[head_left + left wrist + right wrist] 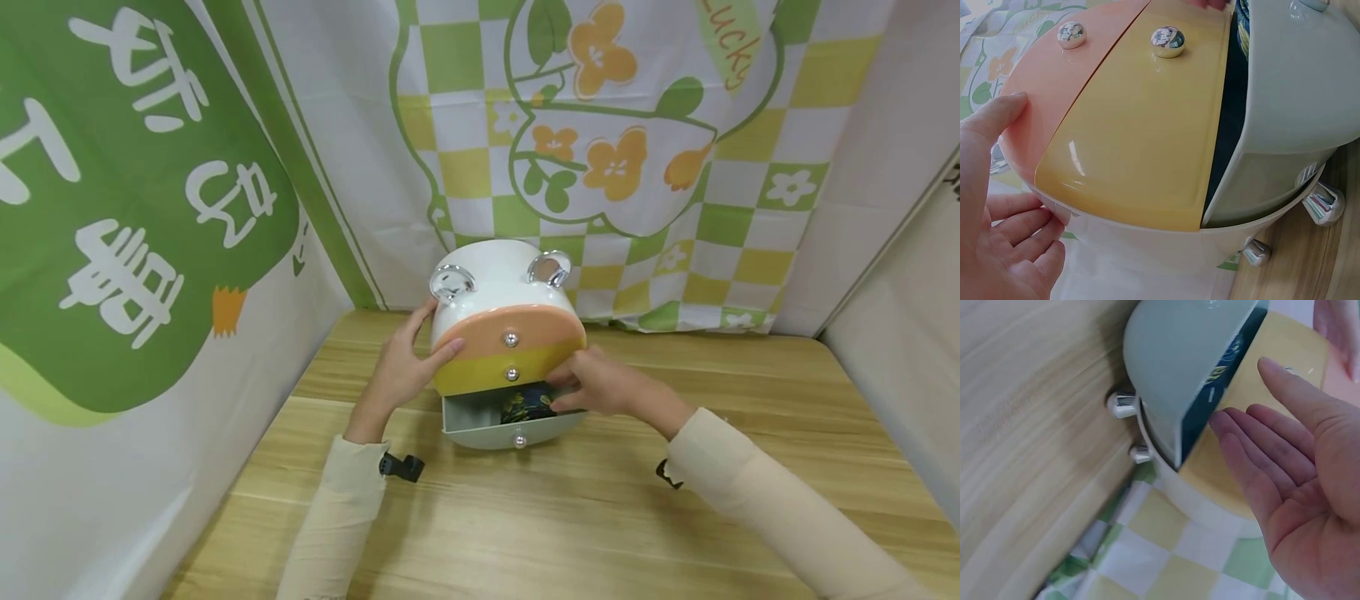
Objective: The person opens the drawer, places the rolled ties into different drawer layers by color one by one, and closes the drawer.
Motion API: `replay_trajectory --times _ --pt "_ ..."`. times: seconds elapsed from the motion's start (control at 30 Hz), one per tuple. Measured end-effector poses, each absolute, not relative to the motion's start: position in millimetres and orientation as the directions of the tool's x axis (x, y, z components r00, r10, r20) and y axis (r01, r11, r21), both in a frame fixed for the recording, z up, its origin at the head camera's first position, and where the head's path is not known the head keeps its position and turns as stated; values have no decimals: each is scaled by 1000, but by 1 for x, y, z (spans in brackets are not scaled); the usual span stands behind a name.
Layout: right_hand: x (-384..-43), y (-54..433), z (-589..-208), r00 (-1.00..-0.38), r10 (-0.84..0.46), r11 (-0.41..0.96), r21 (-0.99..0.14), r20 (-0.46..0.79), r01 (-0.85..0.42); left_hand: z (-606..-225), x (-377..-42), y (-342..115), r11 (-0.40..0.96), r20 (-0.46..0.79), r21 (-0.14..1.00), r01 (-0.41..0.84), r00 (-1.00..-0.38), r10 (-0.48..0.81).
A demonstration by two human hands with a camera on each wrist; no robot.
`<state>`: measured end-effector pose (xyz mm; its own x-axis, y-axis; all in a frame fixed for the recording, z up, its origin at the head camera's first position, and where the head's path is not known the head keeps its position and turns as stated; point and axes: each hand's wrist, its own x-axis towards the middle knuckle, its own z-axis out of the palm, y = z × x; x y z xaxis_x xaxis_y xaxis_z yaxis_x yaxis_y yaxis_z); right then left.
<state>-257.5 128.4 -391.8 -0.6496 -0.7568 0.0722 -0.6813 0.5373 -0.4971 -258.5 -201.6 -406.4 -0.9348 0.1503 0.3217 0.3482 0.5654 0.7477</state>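
Note:
A small rounded drawer box (491,275) with a white body and silver ears stands on the table. Its orange drawer (480,329) and yellow drawer (472,375) are closed, while the pale grey-green bottom drawer (480,436) is pulled out. Inside that one lies a dark blue thing with a yellow pattern (525,406), partly hidden. My left hand (401,367) holds the box's side, thumb on the orange front and fingers round the edge. At the open drawer's right end, my right hand (600,382) has its fingers loosely extended over the opening, palm bare in the right wrist view.
The wooden table (480,533) extends in front and to both sides. Behind the box hangs a checked cloth (622,250) with flowers, and a green and white printed cloth (150,250) hangs on the left. Silver feet (1324,203) support the box.

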Motion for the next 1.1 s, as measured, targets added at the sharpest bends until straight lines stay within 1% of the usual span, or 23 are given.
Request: replay_trajectory --times 0.2,0.3,0.4,0.67,0.83,1.0,1.1 --pt "-237 129 -383 -668 -725 539 -465 169 -702 -406 -258 -202 564 324 749 348 -935 147" --pt "-224 125 -385 -689 -700 559 -457 186 -691 -406 -257 -202 563 320 752 343 -937 143" --pt "-213 121 -391 -723 -666 592 -461 183 -661 -406 -257 -202 562 314 755 338 -939 142" --pt "-190 108 -421 -785 -591 621 -516 188 -591 -405 -258 -201 564 308 755 335 -940 145" --pt "-184 100 -444 -821 -521 659 -501 235 -561 -405 -258 -202 562 311 754 340 -938 151" --pt "-180 90 -464 -871 -425 719 -492 249 -491 -406 -258 -202 562 314 755 340 -938 146" --pt "-179 85 -473 -883 -388 733 -492 263 -469 -406 -258 -202 562 312 755 337 -939 144"
